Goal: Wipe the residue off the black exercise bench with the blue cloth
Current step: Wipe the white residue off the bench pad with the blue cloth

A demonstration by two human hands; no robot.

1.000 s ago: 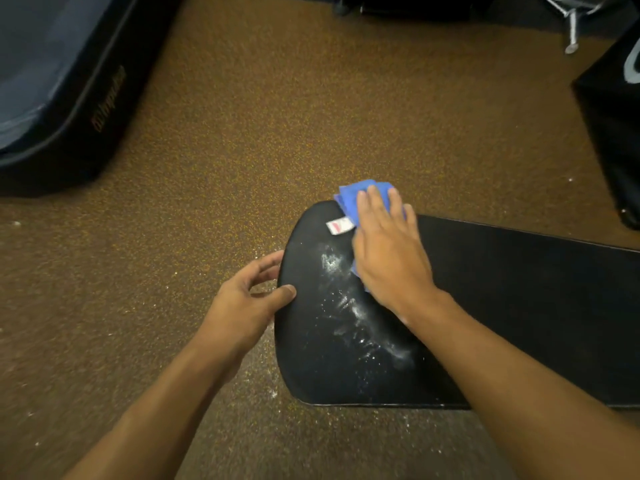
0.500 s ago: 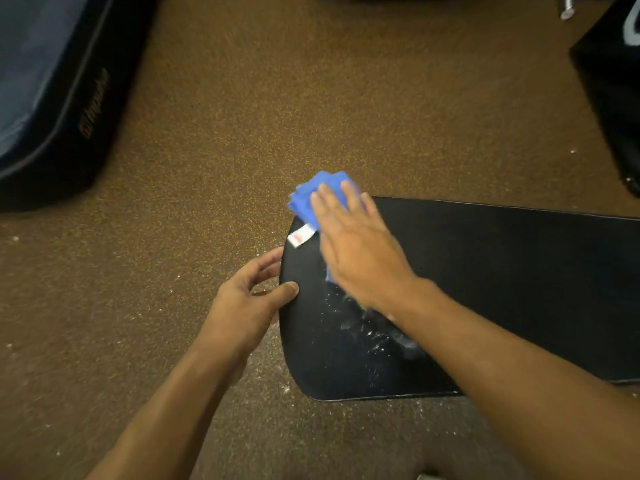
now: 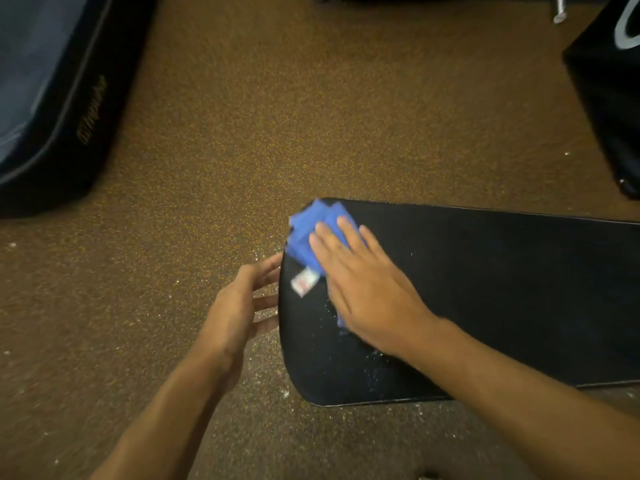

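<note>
Blue cloth (image 3: 313, 233) flattened on smooth black bench (image 3: 502, 289).

The cloth (image 3: 313, 233) lies on the bench's (image 3: 502, 292) left end under the right hand (image 3: 363, 285), the left hand (image 3: 239, 306) just left of that end, a mat (image 3: 52, 98) far left.

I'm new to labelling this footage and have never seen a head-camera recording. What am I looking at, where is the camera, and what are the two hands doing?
There is no robot here. The camera sits on a person's head and looks down at their own arms. The long dark pad is a black exercise bench standing over speckled brown flooring. The right hand presses a folded blue cloth, with a small white tag, flat onto the bench's rounded end. The left hand is open beside that end. White residue specks show near the front edge.
</note>
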